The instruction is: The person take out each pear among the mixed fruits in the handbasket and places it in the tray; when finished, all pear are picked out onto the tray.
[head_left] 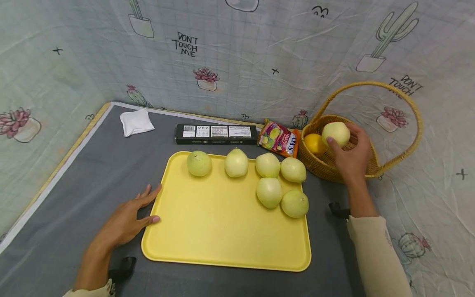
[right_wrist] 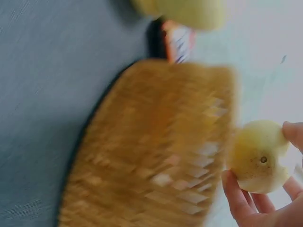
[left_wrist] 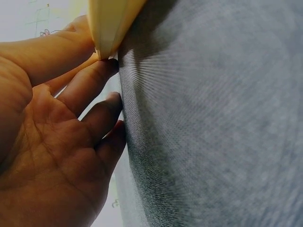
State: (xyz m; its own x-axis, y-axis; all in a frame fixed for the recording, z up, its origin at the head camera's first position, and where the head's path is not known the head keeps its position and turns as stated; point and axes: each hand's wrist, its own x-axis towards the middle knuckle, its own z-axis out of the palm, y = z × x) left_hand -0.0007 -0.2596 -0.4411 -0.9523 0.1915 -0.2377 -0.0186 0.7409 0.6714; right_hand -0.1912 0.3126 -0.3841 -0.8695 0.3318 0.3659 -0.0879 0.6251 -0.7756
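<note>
My right hand (head_left: 354, 154) grips a pale yellow-green round fruit (head_left: 335, 135) between thumb and fingers, over the wicker basket (head_left: 323, 167). In the right wrist view, the held fruit (right_wrist: 260, 156) shows a small dark stem scar and overlaps no rim of the blurred basket (right_wrist: 147, 137). An orange-yellow fruit (head_left: 314, 144) lies inside the basket. My left hand (head_left: 126, 220) touches the left rim of the yellow tray (head_left: 222, 231), its thumb and fingers spread. The left wrist view shows those fingers (left_wrist: 90, 85) extended by the tray edge (left_wrist: 106, 28), close to the grey cloth.
Several pale yellow-green fruits (head_left: 269, 192) rest along the tray's back and right side. Behind it are a black box (head_left: 216, 134), a colourful snack packet (head_left: 279, 138) and a folded white cloth (head_left: 136, 122). The basket's tall handle (head_left: 417, 119) leans right.
</note>
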